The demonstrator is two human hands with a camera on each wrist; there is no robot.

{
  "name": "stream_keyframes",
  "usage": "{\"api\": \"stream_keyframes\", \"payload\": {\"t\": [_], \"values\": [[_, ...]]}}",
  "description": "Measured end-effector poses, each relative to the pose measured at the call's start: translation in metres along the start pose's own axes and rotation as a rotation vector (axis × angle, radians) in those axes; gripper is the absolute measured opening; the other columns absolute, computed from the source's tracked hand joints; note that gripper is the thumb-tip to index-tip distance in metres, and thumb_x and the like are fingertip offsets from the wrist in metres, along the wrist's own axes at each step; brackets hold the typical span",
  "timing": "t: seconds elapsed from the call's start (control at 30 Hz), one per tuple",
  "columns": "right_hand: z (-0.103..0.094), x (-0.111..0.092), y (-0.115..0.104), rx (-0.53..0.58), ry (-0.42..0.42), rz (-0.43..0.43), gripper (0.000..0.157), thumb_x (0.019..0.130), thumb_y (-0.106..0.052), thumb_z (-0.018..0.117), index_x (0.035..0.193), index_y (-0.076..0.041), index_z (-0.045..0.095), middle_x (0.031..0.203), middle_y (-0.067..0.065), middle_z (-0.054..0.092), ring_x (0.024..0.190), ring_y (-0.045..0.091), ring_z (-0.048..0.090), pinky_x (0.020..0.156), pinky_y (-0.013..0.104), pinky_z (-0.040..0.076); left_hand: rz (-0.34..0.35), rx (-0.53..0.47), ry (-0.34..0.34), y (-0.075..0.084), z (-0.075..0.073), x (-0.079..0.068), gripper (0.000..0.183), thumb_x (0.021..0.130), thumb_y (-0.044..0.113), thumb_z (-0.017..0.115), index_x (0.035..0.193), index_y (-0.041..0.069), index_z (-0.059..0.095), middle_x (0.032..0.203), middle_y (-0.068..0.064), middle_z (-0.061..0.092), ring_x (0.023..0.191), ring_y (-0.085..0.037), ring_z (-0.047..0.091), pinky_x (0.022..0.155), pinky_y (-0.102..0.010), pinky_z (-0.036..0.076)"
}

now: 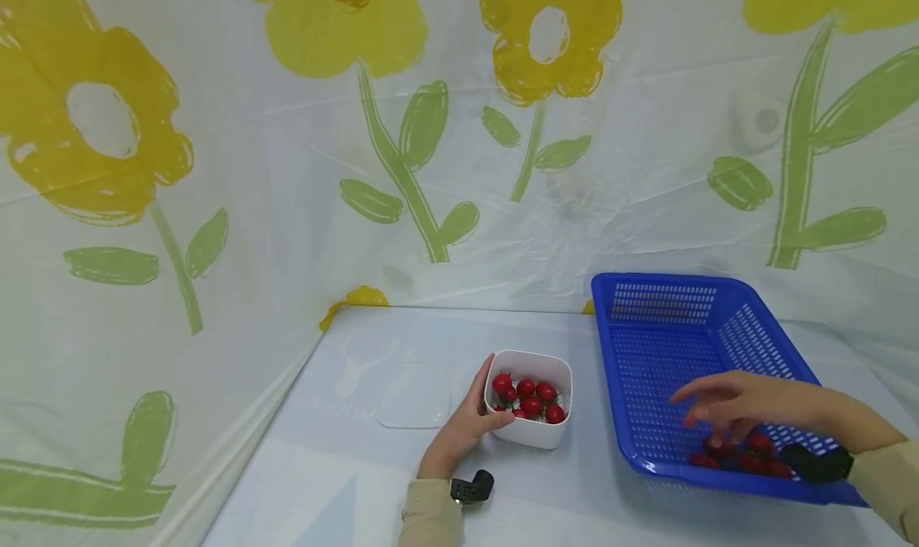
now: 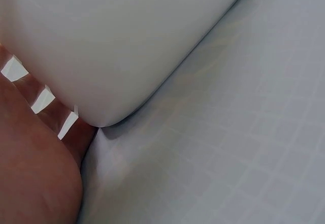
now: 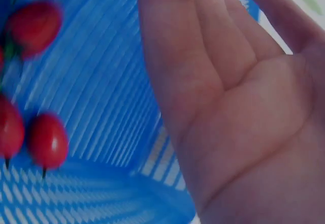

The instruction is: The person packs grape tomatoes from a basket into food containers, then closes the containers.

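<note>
A white square container (image 1: 536, 434) holding several cherry tomatoes (image 1: 531, 405) stands on the table. My left hand (image 1: 467, 426) grips its left side, the thumb at the front rim. In the left wrist view, the fingers curl along the container's white wall (image 2: 117, 46). Over the blue basket (image 1: 612, 371), my right hand (image 1: 761, 403) hangs with loosely bent fingers, just above several cherry tomatoes (image 1: 759, 443) at the near side. The right wrist view shows the palm (image 3: 244, 122) with nothing in it, apart from the tomatoes (image 3: 48, 140) lying at left.
A clear flat lid (image 1: 415, 397) lies on the white table (image 1: 316, 451) left of the container. Behind the table hangs a white sheet (image 1: 287, 148) with yellow flowers. The basket's raised rim (image 1: 610, 403) stands between the container and my right hand.
</note>
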State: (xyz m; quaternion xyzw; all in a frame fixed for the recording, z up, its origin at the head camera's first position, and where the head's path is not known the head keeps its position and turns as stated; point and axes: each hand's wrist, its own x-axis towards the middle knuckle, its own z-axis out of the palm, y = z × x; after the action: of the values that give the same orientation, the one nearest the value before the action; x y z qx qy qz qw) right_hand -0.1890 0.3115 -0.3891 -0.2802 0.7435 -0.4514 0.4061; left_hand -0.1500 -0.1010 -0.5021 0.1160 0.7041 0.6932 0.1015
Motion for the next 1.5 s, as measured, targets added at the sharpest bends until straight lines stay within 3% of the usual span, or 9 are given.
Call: {"api": "stream_keyframes", "payload": {"t": [0.33, 0.8, 1.3, 1.5], "values": [[-0.016, 0.002, 0.019, -0.075, -0.005, 0.161, 0.041, 0.085, -0.009, 0.055, 0.122, 0.006, 0.047, 0.105, 0.02, 0.057, 0.08, 0.032, 0.058, 0.063, 0.039, 0.05, -0.001, -0.014, 0.007, -0.011, -0.001, 0.006, 0.08, 0.081, 0.021, 0.065, 0.137, 0.048, 0.015, 0.14, 0.019, 0.022, 0.13, -0.012, 0.017, 0.102, -0.048, 0.022], [-0.003, 0.008, 0.025, -0.157, 0.038, 0.438, 0.033, 0.081, -0.01, 0.06, 0.114, -0.005, 0.056, 0.09, 0.01, 0.057, 0.072, 0.027, 0.059, 0.062, 0.039, 0.051, 0.002, -0.016, 0.002, -0.006, 0.002, 0.005, 0.079, 0.081, 0.021, 0.064, 0.137, 0.048, 0.015, 0.139, 0.019, 0.022, 0.13, -0.013, 0.017, 0.101, -0.048, 0.024], [0.005, 0.022, 0.036, -0.275, 0.031, 0.469, 0.025, 0.073, -0.011, 0.067, 0.097, -0.013, 0.062, 0.09, 0.007, 0.055, 0.078, 0.023, 0.056, 0.068, 0.039, 0.049, -0.007, 0.01, 0.015, -0.01, 0.001, 0.002, 0.078, 0.081, 0.024, 0.064, 0.137, 0.049, 0.015, 0.14, 0.021, 0.021, 0.131, -0.013, 0.015, 0.101, -0.048, 0.024], [0.006, 0.023, 0.033, -0.27, 0.034, 0.445, 0.019, 0.076, -0.011, 0.065, 0.095, -0.011, 0.062, 0.09, 0.007, 0.055, 0.077, 0.024, 0.055, 0.067, 0.039, 0.049, -0.011, 0.014, 0.019, -0.008, 0.0, 0.001, 0.079, 0.081, 0.023, 0.064, 0.137, 0.049, 0.015, 0.14, 0.021, 0.02, 0.132, -0.014, 0.013, 0.102, -0.049, 0.022]]}}
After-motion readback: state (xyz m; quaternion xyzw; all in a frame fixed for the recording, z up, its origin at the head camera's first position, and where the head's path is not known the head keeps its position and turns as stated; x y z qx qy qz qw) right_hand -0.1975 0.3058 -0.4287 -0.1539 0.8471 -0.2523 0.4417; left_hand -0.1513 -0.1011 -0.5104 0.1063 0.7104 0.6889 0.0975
